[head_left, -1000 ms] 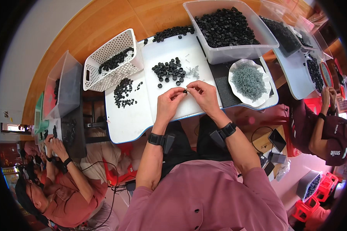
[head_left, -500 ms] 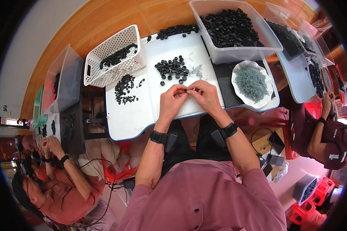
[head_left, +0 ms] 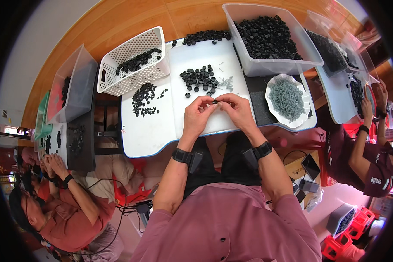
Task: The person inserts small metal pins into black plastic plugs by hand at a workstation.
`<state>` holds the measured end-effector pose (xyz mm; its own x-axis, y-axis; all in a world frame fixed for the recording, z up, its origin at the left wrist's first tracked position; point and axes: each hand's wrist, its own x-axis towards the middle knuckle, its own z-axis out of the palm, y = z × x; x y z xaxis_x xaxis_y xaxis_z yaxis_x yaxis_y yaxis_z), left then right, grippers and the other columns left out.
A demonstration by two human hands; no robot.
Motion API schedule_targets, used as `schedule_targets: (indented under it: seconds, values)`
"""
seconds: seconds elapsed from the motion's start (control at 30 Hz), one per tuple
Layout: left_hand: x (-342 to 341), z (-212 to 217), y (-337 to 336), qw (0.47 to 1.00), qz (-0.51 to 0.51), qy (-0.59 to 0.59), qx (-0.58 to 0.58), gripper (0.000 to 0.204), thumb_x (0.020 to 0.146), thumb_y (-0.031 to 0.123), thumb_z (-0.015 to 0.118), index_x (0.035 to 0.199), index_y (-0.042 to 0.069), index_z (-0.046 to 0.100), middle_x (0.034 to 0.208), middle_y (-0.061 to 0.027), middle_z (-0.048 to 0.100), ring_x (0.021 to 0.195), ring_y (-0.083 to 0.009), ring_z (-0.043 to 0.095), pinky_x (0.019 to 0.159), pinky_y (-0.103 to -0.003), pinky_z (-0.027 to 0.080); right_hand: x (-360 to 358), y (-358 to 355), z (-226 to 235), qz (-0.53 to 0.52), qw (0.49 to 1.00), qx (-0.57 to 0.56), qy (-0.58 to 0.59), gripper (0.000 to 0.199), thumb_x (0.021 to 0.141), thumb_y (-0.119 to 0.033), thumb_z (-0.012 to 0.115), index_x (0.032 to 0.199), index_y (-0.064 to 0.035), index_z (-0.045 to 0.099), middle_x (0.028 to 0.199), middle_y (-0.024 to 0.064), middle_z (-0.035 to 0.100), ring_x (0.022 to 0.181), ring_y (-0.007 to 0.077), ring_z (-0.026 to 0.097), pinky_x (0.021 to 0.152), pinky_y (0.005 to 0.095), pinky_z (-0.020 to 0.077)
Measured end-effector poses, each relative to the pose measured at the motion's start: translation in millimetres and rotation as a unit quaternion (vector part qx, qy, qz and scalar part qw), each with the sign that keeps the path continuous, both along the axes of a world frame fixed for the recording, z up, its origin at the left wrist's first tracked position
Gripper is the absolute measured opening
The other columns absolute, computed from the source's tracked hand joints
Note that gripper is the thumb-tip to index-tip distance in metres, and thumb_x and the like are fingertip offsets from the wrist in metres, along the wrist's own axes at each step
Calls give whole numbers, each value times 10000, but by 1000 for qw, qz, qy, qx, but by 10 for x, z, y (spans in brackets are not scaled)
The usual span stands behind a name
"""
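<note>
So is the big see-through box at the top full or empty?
Nearly full. The clear box is heaped with small black caps, almost to its rim.

Single head-worn fisheye looks steeply down, close above the white table.

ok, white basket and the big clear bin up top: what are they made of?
White basket: looks like moulded plastic, matte, with a regular grid of holes and a handle slot. Clear bin: likely translucent plastic, slightly frosted, since the small black parts show through its wall.
</note>
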<state>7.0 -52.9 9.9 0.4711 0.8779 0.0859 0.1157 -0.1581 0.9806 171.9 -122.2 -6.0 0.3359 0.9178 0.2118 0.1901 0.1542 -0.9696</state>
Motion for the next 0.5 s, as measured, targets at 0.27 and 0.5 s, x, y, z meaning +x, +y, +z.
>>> schedule_targets:
  seconds: [0.27, 0.5]
  values:
    - [-20, -24, -18, 1000, -5, -6, 22, 196, 884, 43, 801, 1072, 35, 751, 836, 45, 670, 706, -19, 512, 608, -195, 426, 61, 14, 29, 53, 995, -34, 82, 160, 923, -53, 738, 1076, -11, 754, 930, 49, 764, 824, 90, 676, 725, 249, 522]
    - [-64, -8, -8, 998, -16, 26, 57, 268, 858, 34, 812, 1119, 52, 753, 882, 20, 684, 712, -47, 526, 629, -215, 451, 57, 5, 75, 68, 992, -41, 100, 138, 922, -43, 730, 1056, -14, 746, 941, 35, 748, 833, 80, 659, 753, 238, 510]
